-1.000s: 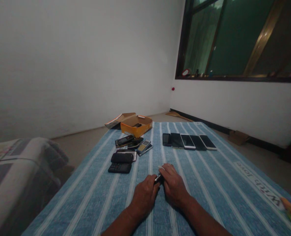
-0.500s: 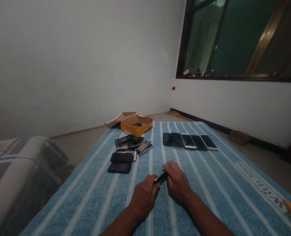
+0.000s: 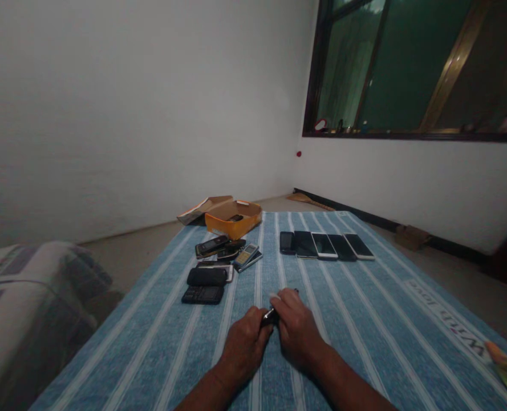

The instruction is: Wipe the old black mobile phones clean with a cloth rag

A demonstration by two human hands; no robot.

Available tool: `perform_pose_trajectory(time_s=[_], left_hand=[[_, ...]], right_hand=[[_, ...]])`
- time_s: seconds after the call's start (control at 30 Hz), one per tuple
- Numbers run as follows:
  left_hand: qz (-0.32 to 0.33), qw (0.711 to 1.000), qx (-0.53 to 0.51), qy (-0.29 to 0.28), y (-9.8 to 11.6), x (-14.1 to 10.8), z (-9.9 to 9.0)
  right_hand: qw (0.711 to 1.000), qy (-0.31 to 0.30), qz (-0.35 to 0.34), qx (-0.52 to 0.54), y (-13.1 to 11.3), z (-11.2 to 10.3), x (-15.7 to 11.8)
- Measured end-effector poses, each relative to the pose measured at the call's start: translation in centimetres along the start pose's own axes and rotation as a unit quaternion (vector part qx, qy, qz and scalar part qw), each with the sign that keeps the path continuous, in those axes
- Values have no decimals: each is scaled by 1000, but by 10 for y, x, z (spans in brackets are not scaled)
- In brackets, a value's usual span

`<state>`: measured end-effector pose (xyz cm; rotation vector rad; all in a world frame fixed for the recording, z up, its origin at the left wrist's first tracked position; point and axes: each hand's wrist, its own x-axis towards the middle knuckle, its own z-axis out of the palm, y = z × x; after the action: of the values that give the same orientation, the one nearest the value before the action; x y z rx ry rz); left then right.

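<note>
Between my hands is a dark mobile phone (image 3: 270, 317), tilted and mostly covered by my fingers. My left hand (image 3: 245, 341) is closed round its near left end. My right hand (image 3: 296, 325) grips it farther along, with the fingers over its top. Ahead and to the left lie several old phones, among them a black keypad phone (image 3: 202, 294), a black phone face down or folded (image 3: 207, 277) and a silver keypad phone (image 3: 247, 256). Ahead and to the right, several touchscreen phones sit side by side in a row, including a white one (image 3: 324, 246).
A blue striped cloth (image 3: 150, 342) covers the surface under my hands. At its far end stands an open orange box (image 3: 231, 229) with a phone inside, its lid (image 3: 193, 213) beside it. A cloth-covered seat or bed (image 3: 35, 319) is at left.
My right hand has slid along the phone toward my left hand and now hides more of it. The whole view has shifted slightly; the other phones lie as before.
</note>
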<state>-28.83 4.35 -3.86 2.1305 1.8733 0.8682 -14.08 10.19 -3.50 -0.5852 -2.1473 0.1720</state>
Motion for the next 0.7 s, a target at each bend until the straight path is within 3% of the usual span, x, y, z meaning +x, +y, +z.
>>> perform_pose_trajectory(time_s=[0.17,0.4,0.7], left_hand=[[-7,999,-53,11,-3,2,1],[-33,995,-90,-1,3,5,-7],[-29,981,-188,42,3,4,-10]], right_hand=[[998,-51,-20,36,-14,1,5],[1000,-16,11,-1,21,-9,6],[999,11,44,-3,24,-7,2]])
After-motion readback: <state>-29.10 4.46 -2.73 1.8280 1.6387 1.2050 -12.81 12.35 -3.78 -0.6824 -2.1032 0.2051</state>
